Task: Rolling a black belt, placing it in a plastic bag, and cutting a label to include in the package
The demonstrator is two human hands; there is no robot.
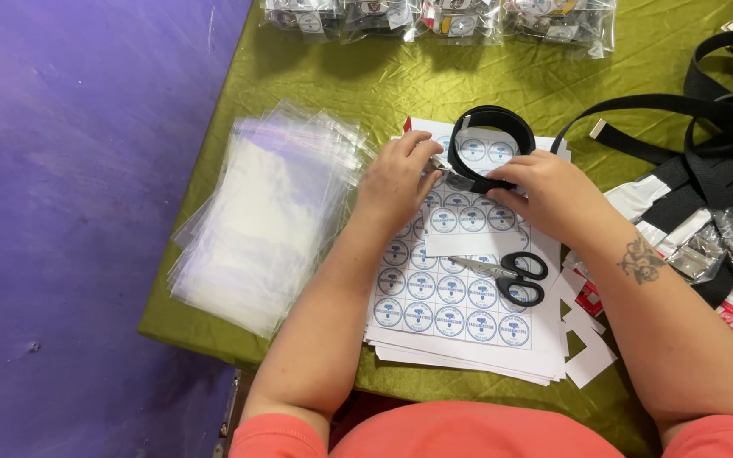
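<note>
An olive-green cloth [316,76] covers the one table, which fills the frame from the top edge down to the person's coral shirt at the bottom. On its left half lies a single fanned stack of clear plastic bags [265,216], too many and too overlapped to count. In the middle sits a pile of white sticker sheets [460,335]; the top sheet carries round blue-and-white labels in rows, of which I can count about six across in the bottom row, the rest being partly hidden. At the right edge lies a tangle of loose black belts [727,148] — the number cannot be told — with several small white-and-red packets and crumpled clear wrappers beside them. Along the top edge runs a row of filled clear bags [434,17], about four visible. One pair of black-handled scissors [515,276] rests on the sticker sheets, lower right of centre. One coiled black belt [494,140] sits just above centre, held between both hands. The left hand [396,178] has its fingers curled and pinched on the metal buckle end at the coil's left side; the right hand [545,195] is half closed, fingers bent against the coil's lower right edge — both hands close together, clasping the same coil.
</note>
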